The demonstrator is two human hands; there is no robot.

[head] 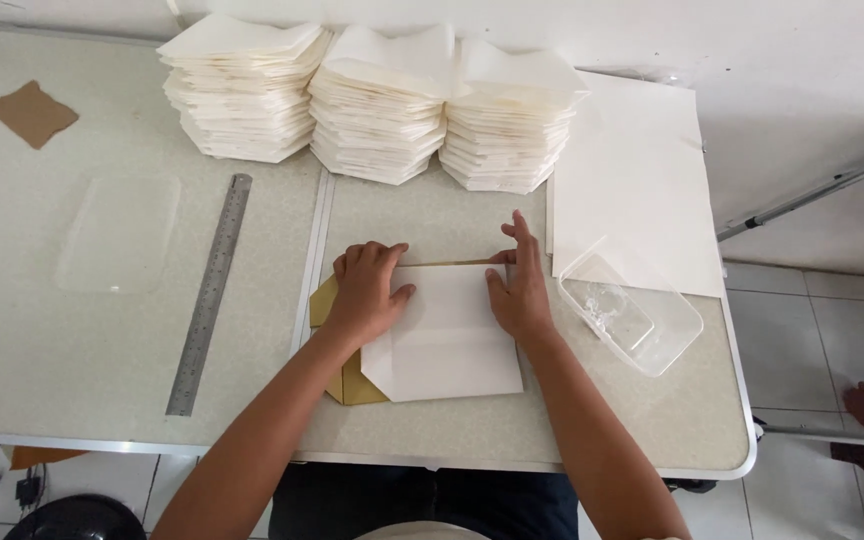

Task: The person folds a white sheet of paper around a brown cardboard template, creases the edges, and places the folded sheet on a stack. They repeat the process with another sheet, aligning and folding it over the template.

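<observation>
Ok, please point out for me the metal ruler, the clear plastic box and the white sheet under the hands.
metal ruler [211, 295], head view, middle of its length.
clear plastic box [674, 340], head view, its near right rim.
white sheet [447, 340], head view, bare centre between the two hands.

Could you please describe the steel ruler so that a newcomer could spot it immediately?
Start at the three stacks of folded white paper at the table's far edge. Below the leftmost stack, the steel ruler lies slanted beside the table's centre seam. It is the only long, grey metal strip there.
</observation>
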